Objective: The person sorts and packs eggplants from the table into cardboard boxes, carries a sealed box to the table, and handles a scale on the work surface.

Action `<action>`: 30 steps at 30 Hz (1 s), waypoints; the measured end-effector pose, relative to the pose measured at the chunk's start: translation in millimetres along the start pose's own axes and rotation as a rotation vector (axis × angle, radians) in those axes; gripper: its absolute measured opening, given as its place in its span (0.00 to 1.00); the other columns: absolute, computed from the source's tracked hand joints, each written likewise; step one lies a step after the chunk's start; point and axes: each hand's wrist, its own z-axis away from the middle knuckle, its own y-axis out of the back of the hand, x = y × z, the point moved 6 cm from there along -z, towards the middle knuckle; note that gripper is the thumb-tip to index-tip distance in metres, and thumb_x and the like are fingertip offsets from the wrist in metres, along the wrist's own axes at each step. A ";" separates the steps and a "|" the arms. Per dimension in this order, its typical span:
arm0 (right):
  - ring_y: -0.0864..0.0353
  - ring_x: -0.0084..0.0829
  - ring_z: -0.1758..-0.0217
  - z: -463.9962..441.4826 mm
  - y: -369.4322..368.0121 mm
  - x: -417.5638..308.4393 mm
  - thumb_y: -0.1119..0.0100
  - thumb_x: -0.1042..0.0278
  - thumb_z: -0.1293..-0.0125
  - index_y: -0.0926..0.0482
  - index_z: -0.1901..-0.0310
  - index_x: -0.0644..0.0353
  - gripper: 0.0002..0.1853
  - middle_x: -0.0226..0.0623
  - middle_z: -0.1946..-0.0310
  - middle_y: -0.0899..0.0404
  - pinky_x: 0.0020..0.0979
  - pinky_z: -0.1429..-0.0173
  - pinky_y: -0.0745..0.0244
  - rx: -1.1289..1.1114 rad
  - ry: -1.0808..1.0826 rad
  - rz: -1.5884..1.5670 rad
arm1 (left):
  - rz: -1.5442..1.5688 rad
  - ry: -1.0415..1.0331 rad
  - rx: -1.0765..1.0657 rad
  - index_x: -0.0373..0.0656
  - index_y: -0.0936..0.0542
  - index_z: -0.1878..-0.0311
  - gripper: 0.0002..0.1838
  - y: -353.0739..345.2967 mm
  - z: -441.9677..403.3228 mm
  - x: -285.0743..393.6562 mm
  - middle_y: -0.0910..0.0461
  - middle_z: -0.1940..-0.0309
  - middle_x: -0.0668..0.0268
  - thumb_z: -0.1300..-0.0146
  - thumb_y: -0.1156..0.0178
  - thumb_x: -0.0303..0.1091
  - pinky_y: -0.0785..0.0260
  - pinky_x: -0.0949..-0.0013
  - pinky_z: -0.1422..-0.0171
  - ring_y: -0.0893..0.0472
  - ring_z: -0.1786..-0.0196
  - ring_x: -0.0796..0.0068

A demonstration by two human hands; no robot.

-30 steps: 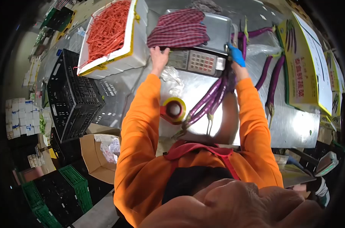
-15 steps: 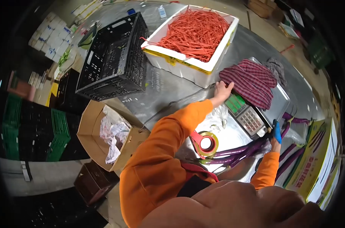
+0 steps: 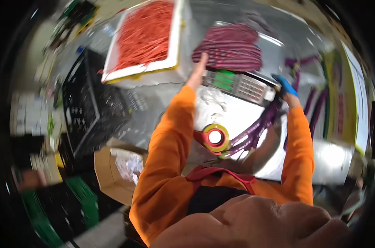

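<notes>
My bare left hand [image 3: 198, 72] is at the left end of a weighing scale [image 3: 242, 87], its fingers stretched out toward the striped cloth. The scale has a green display and a keypad. A dark red striped cloth [image 3: 229, 47] lies bunched on its metal pan. At the scale's right corner is my right hand [image 3: 286, 87] in a blue glove, fingers extended and blurred. Long purple eggplants [image 3: 255, 128] lie below that corner, passing close under the right hand. Nearer my body sits a red tape dispenser [image 3: 215, 138] with a tape roll, beside crumpled clear plastic [image 3: 211, 103].
A white foam box [image 3: 144, 74] of red ties [image 3: 146, 35] stands at the upper left. Beside it is a black crate [image 3: 92, 99]. A cardboard box [image 3: 113, 175] with crumpled paper is lower left. More eggplants [image 3: 317, 105] and a printed carton [image 3: 340, 99] are right.
My view has turned, so the scale now lies more level across the picture. Both hands remain by its ends. My left fingers, earlier curled at the scale's edge, now look straighter.
</notes>
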 end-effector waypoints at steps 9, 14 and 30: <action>0.22 0.27 0.65 11.7 -28.1 -15.4 0.47 0.57 0.40 0.21 0.52 0.54 0.17 0.33 0.61 0.19 0.28 0.55 0.26 0.235 -0.491 -0.860 | 0.197 0.118 -0.019 0.42 0.40 0.34 0.42 15.4 -41.4 -34.5 0.35 0.37 0.64 0.43 0.45 0.62 0.46 0.61 0.31 0.34 0.36 0.67; 0.21 0.29 0.63 15.7 -18.3 -52.0 0.46 0.55 0.40 0.21 0.52 0.56 0.19 0.35 0.58 0.20 0.27 0.55 0.26 0.374 -0.400 -0.996 | 0.251 0.198 -0.023 0.42 0.38 0.35 0.39 -1.4 -21.2 -13.0 0.33 0.38 0.65 0.42 0.44 0.59 0.45 0.62 0.32 0.34 0.36 0.69; 0.30 0.33 0.42 -18.9 0.7 -36.2 0.48 0.46 0.39 0.29 0.42 0.59 0.29 0.34 0.43 0.28 0.35 0.36 0.38 0.381 -0.271 -0.730 | 0.241 0.102 -0.003 0.41 0.21 0.53 0.18 -0.7 -51.5 4.9 0.20 0.55 0.66 0.45 0.38 0.40 0.36 0.70 0.42 0.23 0.53 0.74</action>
